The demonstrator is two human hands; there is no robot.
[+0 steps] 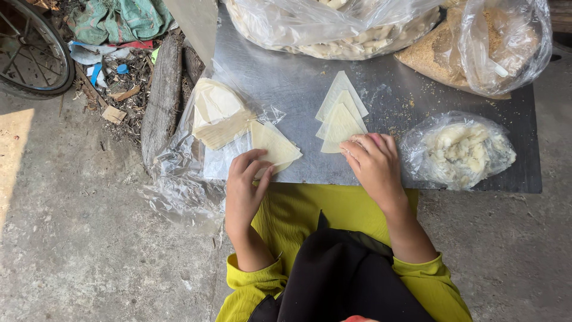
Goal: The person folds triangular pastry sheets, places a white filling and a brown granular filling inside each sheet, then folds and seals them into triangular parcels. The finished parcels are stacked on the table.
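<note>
My left hand (245, 182) grips the near corner of a small stack of pale triangular pastry wrappers (274, 145) at the front of the metal tabletop (286, 77). More wrappers (217, 113) lie piled on a clear plastic sheet to the left. My right hand (374, 162) presses its fingertips on the near edge of overlapping triangular wrappers (341, 113) laid flat on the metal. A clear bag of whitish lumpy filling (462, 150) sits just right of that hand.
Two big plastic bags stand at the back: one of pale pieces (333, 27), one of brown crumbs (476, 45). A wooden plank (162, 95), rubble, cloth and a bicycle wheel (30, 50) lie left on the concrete floor. Yellow cloth covers my lap.
</note>
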